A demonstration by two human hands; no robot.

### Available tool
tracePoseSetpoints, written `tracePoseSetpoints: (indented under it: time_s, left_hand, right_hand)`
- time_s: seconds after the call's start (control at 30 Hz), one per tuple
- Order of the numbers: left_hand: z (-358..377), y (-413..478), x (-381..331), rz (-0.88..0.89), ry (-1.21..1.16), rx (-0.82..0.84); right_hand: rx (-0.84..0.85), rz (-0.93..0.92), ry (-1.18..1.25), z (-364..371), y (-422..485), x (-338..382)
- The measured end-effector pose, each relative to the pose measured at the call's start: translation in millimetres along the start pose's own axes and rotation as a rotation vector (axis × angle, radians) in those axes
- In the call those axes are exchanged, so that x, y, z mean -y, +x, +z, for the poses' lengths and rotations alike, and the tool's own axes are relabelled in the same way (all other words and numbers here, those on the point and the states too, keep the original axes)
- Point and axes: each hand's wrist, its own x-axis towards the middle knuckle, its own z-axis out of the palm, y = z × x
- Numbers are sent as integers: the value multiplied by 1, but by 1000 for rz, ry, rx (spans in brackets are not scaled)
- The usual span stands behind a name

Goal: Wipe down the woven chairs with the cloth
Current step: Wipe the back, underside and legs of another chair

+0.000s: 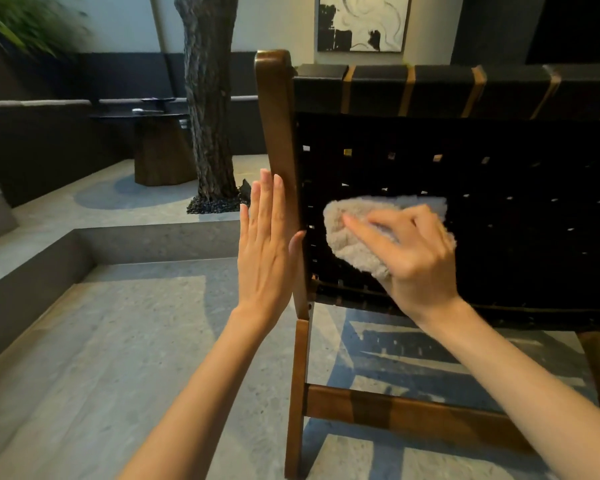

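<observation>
Mid-frame, the left hand (265, 251) lay flat against the outer side of the dark brown wooden upright (278, 133) of the black strap-woven chair (516, 220). Its fingers were straight and together, gripping nothing, w/ the thumb touching the post's edge. Just right of it, the right hand (416, 258) pressed a fluffy grey cloth (354, 244) onto the woven back, low down near the left side of the weave. The index finger stretched out across the cloth and the other fingers curled round the bunched fabric, so the hand was grasping it. The cloth's far end poked out above the knuckles (a paler strip against the black).

Bkgd: a rough-barked tree trunk (208, 98) rose top centre from a bed of dark pebbles (212, 204). A dark pedestal side table (160, 143) stood left of it, and blurred green foliage (21, 26) filled the upper left corner. A black-and-white abstract painting (361, 22) hung at the top, right of centre. Grey stone floor (118, 341) w/ a step took up the lower left.
</observation>
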Motion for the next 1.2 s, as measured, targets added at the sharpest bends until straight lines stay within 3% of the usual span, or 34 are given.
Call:
tracePoseSetpoints:
  time_s: [0.1,0.3,0.47,0.57,0.67,0.7,0.97,1.03,1.1,1.2]
  left_hand:
    - [-3,4,1,38,-39,29]
    - [2,1,8,64,-4,32]
    - [9,-4,16,110,-34,43]
    - [12,-8,19,107,-54,59]
    - [13,-12,19,95,-68,96]
    - [13,-14,20,94,-64,106]
    - [1,-23,22,104,6,168]
    - [-6,-24,21,98,-8,186]
    - [-13,-24,20,92,-23,186]
    - [-20,-21,21,77,-39,172]
  right_hand:
    - [-140,36,-68,-5,44,-5]
    - [-46,153,-158,19,63,2]
    - [-11,55,-168,55,15,-3]
    - [227,116,-111,76,-37,3]
    - [771,166,-104,92,-77,8]
    - [842,144,-116,94,-86,10]
    - [1024,115,-119,100,-98,7]
    - [964,187,-44,85,-86,13]
    - [685,196,66,66,-67,23]
    - [130,147,143,43,-27,27]
